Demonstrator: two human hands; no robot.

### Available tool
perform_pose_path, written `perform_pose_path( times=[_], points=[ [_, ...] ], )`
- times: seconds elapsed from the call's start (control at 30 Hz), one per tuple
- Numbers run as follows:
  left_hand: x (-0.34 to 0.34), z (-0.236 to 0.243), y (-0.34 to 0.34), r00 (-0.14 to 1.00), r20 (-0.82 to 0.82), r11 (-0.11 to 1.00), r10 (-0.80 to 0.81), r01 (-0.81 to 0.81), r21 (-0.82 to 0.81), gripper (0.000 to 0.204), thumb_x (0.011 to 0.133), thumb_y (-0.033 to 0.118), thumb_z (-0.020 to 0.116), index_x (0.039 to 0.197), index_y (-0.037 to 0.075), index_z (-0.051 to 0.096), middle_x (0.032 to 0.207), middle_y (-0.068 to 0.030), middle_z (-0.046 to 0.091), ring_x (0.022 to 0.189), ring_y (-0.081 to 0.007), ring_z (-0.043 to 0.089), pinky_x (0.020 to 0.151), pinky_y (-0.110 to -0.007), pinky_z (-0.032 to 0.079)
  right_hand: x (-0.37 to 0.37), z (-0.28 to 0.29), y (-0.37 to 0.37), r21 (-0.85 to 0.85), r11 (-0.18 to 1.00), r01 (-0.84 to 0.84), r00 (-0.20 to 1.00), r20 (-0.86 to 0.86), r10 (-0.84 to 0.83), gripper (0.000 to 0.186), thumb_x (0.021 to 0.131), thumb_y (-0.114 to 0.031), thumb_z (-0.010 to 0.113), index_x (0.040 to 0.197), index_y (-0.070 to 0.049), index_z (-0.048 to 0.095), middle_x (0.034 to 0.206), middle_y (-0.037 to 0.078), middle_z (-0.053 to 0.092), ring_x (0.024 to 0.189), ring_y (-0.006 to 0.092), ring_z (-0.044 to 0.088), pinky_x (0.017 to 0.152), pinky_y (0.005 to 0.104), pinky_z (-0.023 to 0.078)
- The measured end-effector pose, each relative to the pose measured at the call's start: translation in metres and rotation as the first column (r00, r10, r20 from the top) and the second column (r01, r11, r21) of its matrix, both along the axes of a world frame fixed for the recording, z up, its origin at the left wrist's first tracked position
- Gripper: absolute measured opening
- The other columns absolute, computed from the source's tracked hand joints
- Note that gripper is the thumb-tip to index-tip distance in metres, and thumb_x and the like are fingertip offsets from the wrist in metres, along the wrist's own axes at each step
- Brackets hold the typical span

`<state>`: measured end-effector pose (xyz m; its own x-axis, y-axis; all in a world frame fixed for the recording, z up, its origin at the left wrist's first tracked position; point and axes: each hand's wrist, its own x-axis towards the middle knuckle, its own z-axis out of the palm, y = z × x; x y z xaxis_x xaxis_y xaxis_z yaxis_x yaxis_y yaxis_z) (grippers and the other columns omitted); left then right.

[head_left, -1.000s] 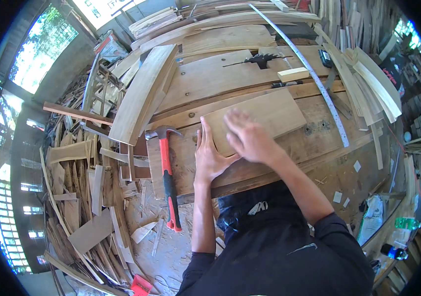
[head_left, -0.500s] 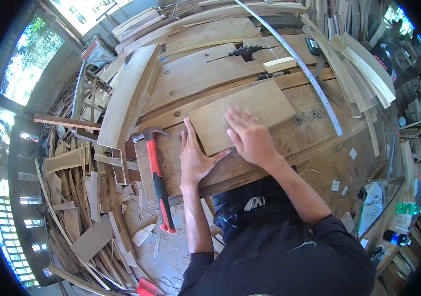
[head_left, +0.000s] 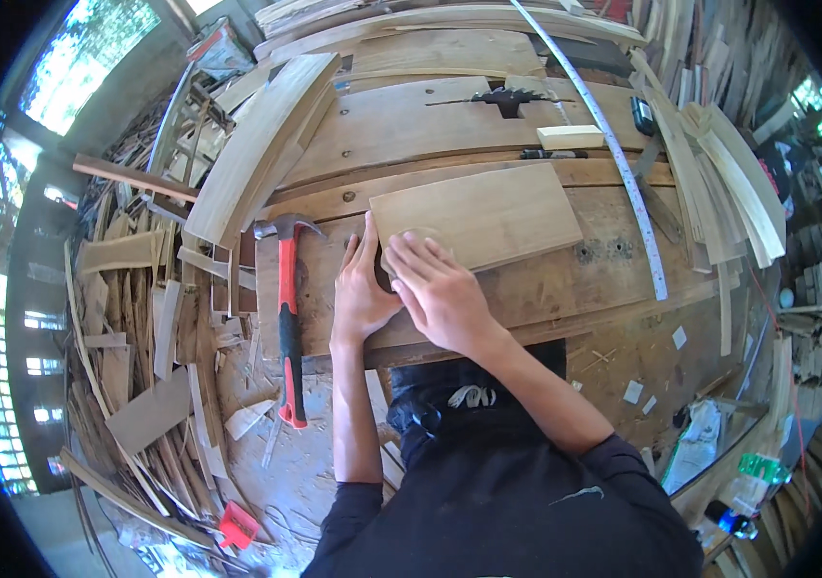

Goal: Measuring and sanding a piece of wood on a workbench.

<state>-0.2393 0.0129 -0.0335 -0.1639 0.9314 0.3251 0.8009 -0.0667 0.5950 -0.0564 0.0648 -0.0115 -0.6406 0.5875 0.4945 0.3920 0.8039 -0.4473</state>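
Observation:
A flat, pale rectangular wooden board (head_left: 517, 217) lies on the worn wooden workbench (head_left: 334, 260) in front of me. My left hand (head_left: 361, 289) stands on edge against the board's left end, its fingers pointing away from me and its thumb partly hidden. Across the board's near left corner lies my right hand (head_left: 438, 294), fingers extended flat on the wood. Whether anything thin is under that palm is hidden. To the left of my left hand rests a claw hammer (head_left: 288, 299) with a red and black handle, its grip reaching past the bench edge.
Beyond the board are a pale wood block (head_left: 570, 137), a dark circular saw blade (head_left: 509, 96) and a long metal ruler (head_left: 616, 149) to the right. A thick plank (head_left: 271, 144) stands at the left. Scrap wood (head_left: 131, 318) piles up on the floor.
My right hand has slid left across the board to its near left corner, close to my left hand. The whole view has shifted slightly; the hammer stays in place.

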Motion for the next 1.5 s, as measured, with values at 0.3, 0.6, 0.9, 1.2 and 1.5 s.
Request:
perform_pose_path(
  times=[0.3,0.6,0.9,1.2,1.5],
  points=[
    [0.018,0.021,0.006,0.999,0.000,0.999,0.055,-0.055,0.004,0.139,0.057,0.048,0.103,0.165,-0.002,0.033,0.152,-0.0211,0.061,0.139,-0.0417,0.059,0.127,-0.051,0.038,0.096,0.008,0.112,-0.050,0.957,0.286,0.953,0.119,-0.279,0.043,0.106,-0.019,0.056,0.144,0.000,0.064,0.152,0.019,0.061,0.146,0.0383,0.053,0.125,0.0492,0.037],
    [0.013,0.012,0.008,0.995,-0.012,0.994,0.097,-0.098,-0.056,0.141,0.055,0.054,0.102,0.165,-0.003,0.035,0.153,-0.0221,0.060,0.143,-0.0514,0.052,0.123,-0.052,0.043,-0.035,-0.005,0.080,0.056,0.998,0.004,0.992,0.129,-0.011,0.041,0.107,-0.020,0.053,0.139,0.002,0.066,0.152,0.020,0.061,0.143,0.0375,0.056,0.118,0.0489,0.047],
    [0.024,0.021,0.011,0.992,-0.028,0.989,0.125,-0.127,-0.081,0.136,0.056,0.055,0.101,0.166,0.004,0.038,0.156,-0.0179,0.059,0.141,-0.0502,0.054,0.123,-0.051,0.042,0.058,0.017,0.135,0.115,0.853,0.510,0.760,0.404,-0.509,0.044,0.103,-0.021,0.055,0.142,-0.002,0.064,0.148,0.015,0.065,0.138,0.0345,0.060,0.113,0.0546,0.050],
    [0.014,0.014,0.001,0.990,-0.030,0.988,0.137,-0.139,-0.070,0.133,0.057,0.051,0.100,0.164,0.002,0.040,0.158,-0.0182,0.057,0.141,-0.0412,0.058,0.127,-0.051,0.038,-0.015,0.011,0.059,-0.081,0.994,0.075,0.980,0.190,-0.059,0.031,0.101,-0.022,0.058,0.123,-0.012,0.078,0.152,0.013,0.063,0.147,0.0334,0.054,0.122,0.0558,0.042],
    [0.018,0.024,0.004,0.991,-0.060,0.993,0.116,-0.117,-0.014,0.134,0.057,0.053,0.100,0.163,-0.001,0.040,0.149,-0.0174,0.065,0.132,-0.0351,0.066,0.126,-0.049,0.039,0.041,0.064,0.102,-0.375,0.766,0.521,0.783,0.567,-0.255,0.035,0.107,-0.024,0.058,0.137,-0.013,0.071,0.144,0.016,0.067,0.131,0.0378,0.065,0.118,0.0514,0.046]
  ],
)
